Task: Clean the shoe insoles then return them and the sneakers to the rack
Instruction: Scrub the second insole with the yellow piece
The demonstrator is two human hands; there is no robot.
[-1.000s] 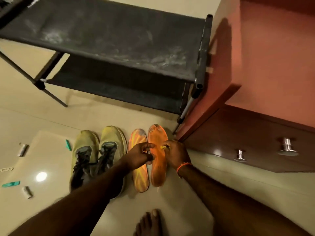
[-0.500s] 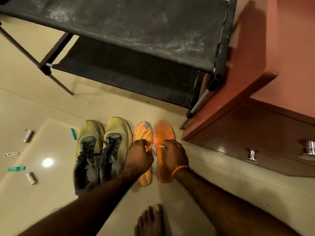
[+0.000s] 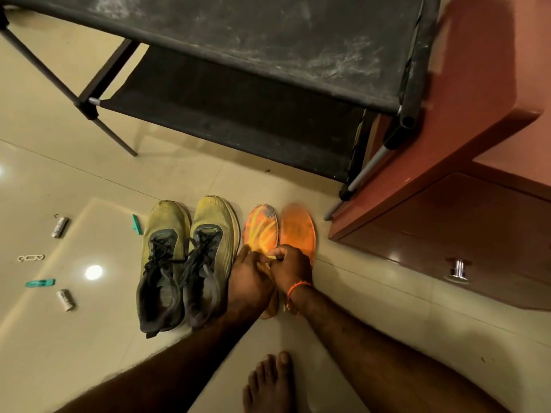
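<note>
Two yellow-green sneakers, left (image 3: pixel 162 257) and right (image 3: pixel 208 251), stand side by side on the floor, toes toward the rack. Right of them lie two orange insoles: a yellow-patterned insole (image 3: pixel 260 226) and a plain orange insole (image 3: pixel 298 229). My left hand (image 3: pixel 249 283) and my right hand (image 3: pixel 293 268) meet over the middle of the patterned insole. The left hand's fingers curl round its left edge, and the right hand pinches it from the right. Both hands hide its heel half. The black two-shelf shoe rack (image 3: pixel 268 40) stands behind, dusty on top, nothing on its shelves.
A red-brown cabinet (image 3: pixel 447 234) with metal knobs (image 3: pixel 457 268) closes in the right side, touching the rack's leg. Small grey rolls (image 3: pixel 60 227) and teal scraps (image 3: pixel 40 283) lie on the tiles at left. A bare foot (image 3: pixel 269 383) is at the bottom.
My right hand has shifted left from the plain insole onto the patterned one, meeting my left hand there. The camera has moved closer and lower.
</note>
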